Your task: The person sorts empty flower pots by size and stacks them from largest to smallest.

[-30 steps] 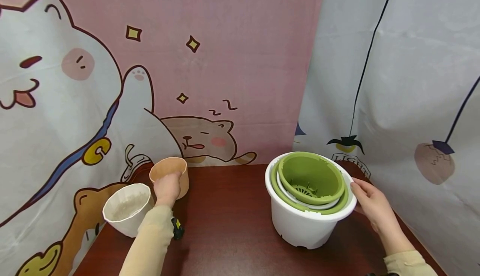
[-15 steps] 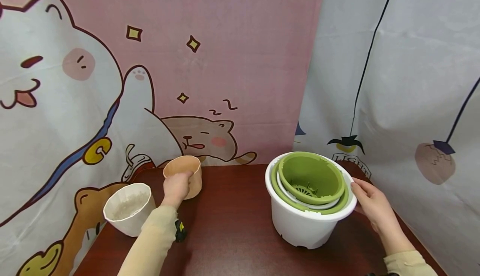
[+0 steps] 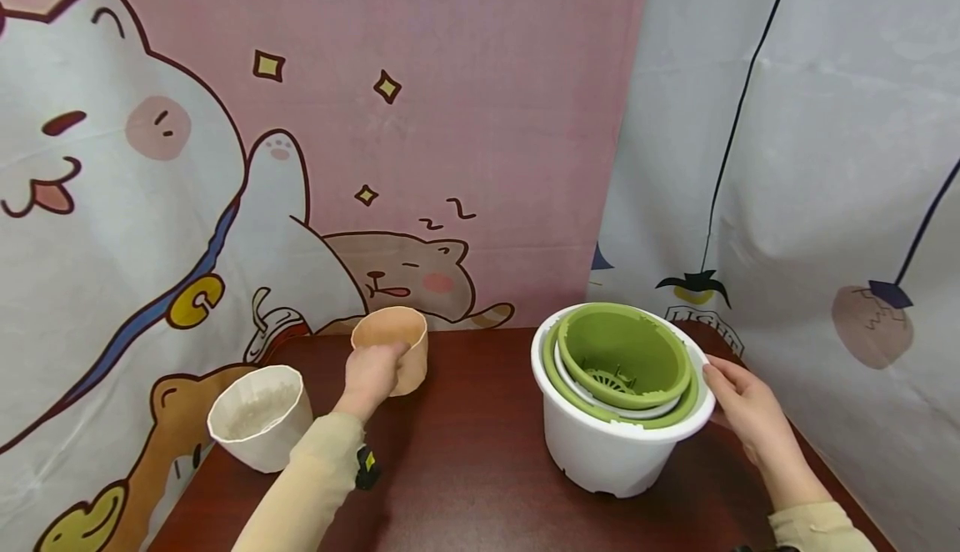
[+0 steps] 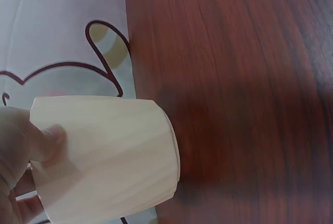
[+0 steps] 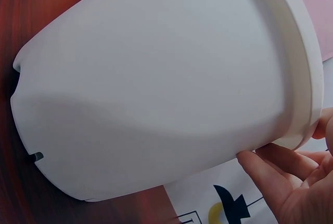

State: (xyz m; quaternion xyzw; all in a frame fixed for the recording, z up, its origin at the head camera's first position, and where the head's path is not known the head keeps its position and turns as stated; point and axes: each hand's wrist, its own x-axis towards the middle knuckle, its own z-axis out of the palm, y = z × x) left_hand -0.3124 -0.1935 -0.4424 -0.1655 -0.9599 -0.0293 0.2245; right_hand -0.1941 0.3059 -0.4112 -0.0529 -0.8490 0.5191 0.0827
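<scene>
My left hand point(image 3: 372, 377) grips the near rim of a peach-coloured flower pot point(image 3: 414, 362), thumb outside against the wall in the left wrist view. Whether that pot's base touches the table cannot be told. On the right stands a large white flower pot point(image 3: 600, 452), with green and white pots nested inside; the innermost green pot point(image 3: 626, 348) has a slotted base. The fingers of my right hand point(image 3: 752, 414) hold the large pot's right rim, thumb on top and other fingers underneath, as the right wrist view point(image 5: 156, 88) partly shows.
A faceted white pot point(image 3: 283, 439) stands at the table's left edge, beside my left forearm. The dark red-brown table point(image 3: 465, 452) spreads between the pots. Cartoon-printed cloth point(image 3: 487, 118) hangs behind the table and along both sides.
My left hand has moved to the right with the peach-coloured pot, away from the faceted white pot. The right hand and the nested pots have stayed in place.
</scene>
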